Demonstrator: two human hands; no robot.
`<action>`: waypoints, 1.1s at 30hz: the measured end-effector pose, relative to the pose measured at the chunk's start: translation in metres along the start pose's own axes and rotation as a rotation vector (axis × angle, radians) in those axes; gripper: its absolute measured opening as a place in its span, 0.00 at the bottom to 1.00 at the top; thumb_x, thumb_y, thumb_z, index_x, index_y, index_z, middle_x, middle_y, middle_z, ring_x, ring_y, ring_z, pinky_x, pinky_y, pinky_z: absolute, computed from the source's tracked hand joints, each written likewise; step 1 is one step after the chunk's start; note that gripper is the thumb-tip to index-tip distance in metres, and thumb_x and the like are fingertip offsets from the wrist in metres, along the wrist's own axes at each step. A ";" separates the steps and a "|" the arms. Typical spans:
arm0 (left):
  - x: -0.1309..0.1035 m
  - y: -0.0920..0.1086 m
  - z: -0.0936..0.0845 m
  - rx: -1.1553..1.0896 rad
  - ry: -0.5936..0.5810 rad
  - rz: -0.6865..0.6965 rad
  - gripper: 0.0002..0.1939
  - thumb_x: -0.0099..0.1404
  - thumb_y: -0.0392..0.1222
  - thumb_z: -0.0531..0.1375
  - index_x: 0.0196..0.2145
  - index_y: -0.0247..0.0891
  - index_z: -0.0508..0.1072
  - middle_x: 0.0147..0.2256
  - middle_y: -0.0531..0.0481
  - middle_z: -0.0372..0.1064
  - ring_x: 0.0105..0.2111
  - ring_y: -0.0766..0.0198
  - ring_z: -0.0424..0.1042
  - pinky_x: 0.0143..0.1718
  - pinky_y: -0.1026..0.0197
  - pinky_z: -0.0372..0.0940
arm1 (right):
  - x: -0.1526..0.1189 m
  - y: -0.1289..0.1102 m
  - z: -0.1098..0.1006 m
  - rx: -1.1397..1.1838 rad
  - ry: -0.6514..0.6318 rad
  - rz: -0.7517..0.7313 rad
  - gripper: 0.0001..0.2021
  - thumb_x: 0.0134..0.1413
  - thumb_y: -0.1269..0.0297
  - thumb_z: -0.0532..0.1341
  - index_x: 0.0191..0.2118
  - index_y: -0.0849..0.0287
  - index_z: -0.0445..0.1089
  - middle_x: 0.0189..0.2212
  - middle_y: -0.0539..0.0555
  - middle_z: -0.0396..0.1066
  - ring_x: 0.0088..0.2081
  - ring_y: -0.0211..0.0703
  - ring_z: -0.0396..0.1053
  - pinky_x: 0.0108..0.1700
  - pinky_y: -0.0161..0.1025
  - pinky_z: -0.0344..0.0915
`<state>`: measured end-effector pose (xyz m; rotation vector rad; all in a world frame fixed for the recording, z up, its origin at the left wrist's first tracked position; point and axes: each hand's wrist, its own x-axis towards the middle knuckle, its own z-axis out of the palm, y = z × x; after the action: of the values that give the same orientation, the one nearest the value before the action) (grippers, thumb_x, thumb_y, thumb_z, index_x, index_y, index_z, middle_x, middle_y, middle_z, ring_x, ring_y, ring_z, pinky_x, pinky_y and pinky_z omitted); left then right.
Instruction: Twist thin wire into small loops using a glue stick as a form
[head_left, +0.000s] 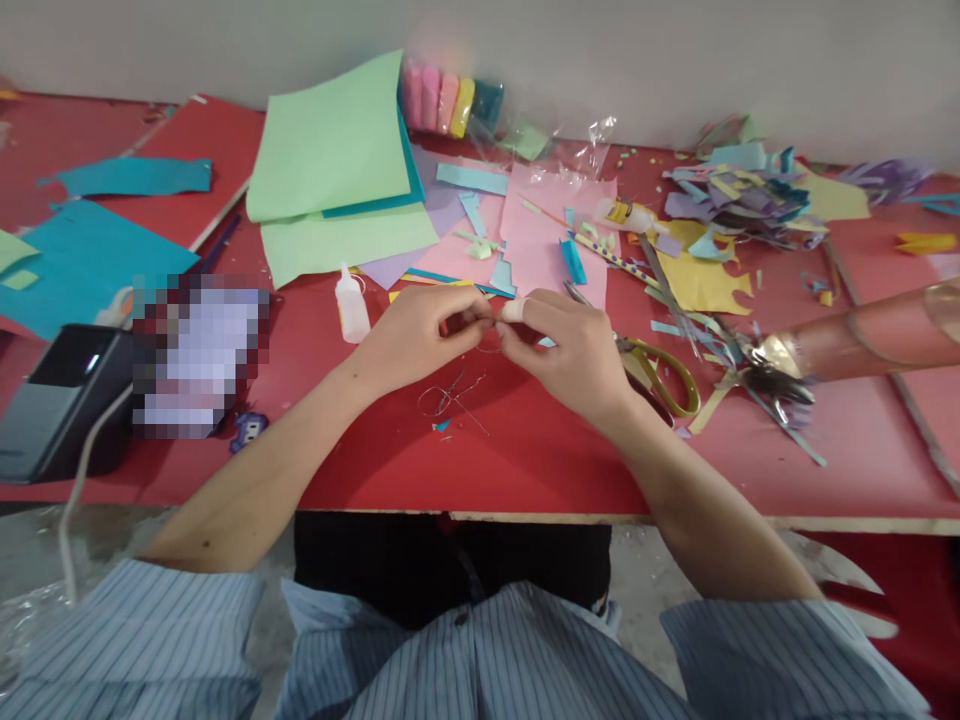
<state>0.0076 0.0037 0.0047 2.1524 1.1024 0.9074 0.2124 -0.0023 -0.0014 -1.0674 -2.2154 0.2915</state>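
Note:
My left hand (pixel 442 318) and my right hand (pixel 566 345) meet over the red table, fingertips pinched close together. Between them is a thin strand, apparently fine wire; a faint loop of it shows just below the fingers. White tape wraps one finger of my right hand. Beneath the hands lies a loose tangle of fine wire (pixel 448 402), with a tiny blue paper scrap (pixel 442 426) beside it. Yellow-handled scissors (pixel 679 385) rest by my right wrist, partly hidden. A small white squeeze bottle (pixel 352 308) stands to the left of my left hand.
Green paper sheets (pixel 337 140), pink paper (pixel 555 215) and a bag of coloured clay sticks (pixel 450 103) lie behind. Shredded paper (pixel 742 195) is heaped at right, near a reddish-brown bottle-like object (pixel 877 330). A phone (pixel 199 355) and a dark device with a cable (pixel 64 400) sit left.

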 end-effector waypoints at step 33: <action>0.003 0.003 -0.010 -0.608 -0.229 -0.376 0.08 0.69 0.39 0.60 0.31 0.38 0.74 0.22 0.56 0.60 0.21 0.71 0.67 0.25 0.68 0.72 | 0.000 -0.001 -0.003 -0.152 -0.026 -0.098 0.10 0.66 0.66 0.57 0.33 0.57 0.72 0.29 0.52 0.73 0.29 0.37 0.67 0.31 0.36 0.59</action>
<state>0.0026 0.0062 0.0143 1.4491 0.9212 0.6851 0.2141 -0.0028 0.0013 -1.0353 -2.3351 0.0965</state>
